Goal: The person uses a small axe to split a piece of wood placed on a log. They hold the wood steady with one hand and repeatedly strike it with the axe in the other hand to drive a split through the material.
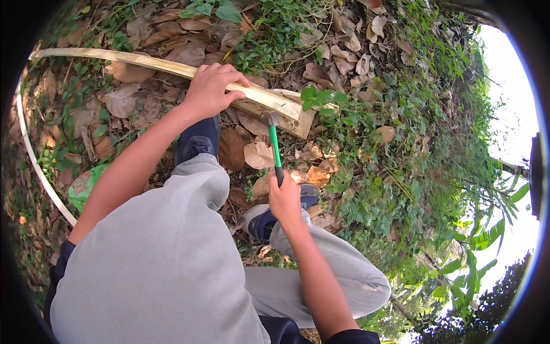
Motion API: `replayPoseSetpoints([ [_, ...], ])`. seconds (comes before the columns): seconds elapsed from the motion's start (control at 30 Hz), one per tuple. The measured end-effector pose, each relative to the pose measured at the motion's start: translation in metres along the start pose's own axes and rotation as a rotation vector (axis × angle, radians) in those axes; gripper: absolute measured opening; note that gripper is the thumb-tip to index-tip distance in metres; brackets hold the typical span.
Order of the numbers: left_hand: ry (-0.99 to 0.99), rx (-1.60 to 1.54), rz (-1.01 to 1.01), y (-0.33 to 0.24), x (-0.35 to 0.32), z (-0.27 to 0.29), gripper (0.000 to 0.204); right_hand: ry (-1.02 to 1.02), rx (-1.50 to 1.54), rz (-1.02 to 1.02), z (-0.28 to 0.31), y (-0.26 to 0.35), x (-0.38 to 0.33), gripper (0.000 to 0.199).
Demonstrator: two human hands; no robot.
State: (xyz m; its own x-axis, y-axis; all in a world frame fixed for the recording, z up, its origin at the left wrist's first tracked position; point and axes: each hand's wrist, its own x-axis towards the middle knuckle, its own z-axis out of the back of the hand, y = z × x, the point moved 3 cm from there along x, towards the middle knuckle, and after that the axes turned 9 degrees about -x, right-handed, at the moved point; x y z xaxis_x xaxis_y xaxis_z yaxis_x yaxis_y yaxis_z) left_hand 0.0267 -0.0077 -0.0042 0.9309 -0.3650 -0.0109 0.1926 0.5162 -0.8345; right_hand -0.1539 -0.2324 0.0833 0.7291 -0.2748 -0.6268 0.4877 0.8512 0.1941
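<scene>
Outdoor site, garden edge or wooded plot. Ground is bare soil under dry brown leaves (259,155). Right of the leaves, a bank of green creeping weeds (412,143). Beyond the weeds, bright open sky (510,97). Left of the leaves, a thin white pipe (40,172) curves.

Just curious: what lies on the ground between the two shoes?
In the head view, dry brown leaves on bare soil lie between the left shoe and the right shoe.
</scene>
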Motion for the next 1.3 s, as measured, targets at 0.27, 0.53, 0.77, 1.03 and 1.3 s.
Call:
replayPoseSetpoints([
  [0.27,0.005,-0.008,-0.004,0.0,0.0,0.001,0.021,-0.206,0.301,0.209,0.078,0.057,-0.016,0.02],
  [0.53,0.01,0.004,0.012,0.0,0.001,0.0,0.021,-0.395,0.553,0.209,0.081,0.037,-0.002,0.027],
  [0.77,0.023,-0.026,0.001,-0.003,0.001,0.001,0.022,0.001,0.141,-0.01,0.002,-0.029,0.017,0.031],
  [1.03,0.008,-0.002,-0.001,0.002,0.001,-0.002,0.02,-0.159,0.165,0.092,0.062,0.038,-0.006,0.032],
  [1.3,0.008,-0.005,0.005,0.001,0.001,-0.001,0.02,-0.474,0.276,0.248,0.087,0.044,-0.004,0.03],
])
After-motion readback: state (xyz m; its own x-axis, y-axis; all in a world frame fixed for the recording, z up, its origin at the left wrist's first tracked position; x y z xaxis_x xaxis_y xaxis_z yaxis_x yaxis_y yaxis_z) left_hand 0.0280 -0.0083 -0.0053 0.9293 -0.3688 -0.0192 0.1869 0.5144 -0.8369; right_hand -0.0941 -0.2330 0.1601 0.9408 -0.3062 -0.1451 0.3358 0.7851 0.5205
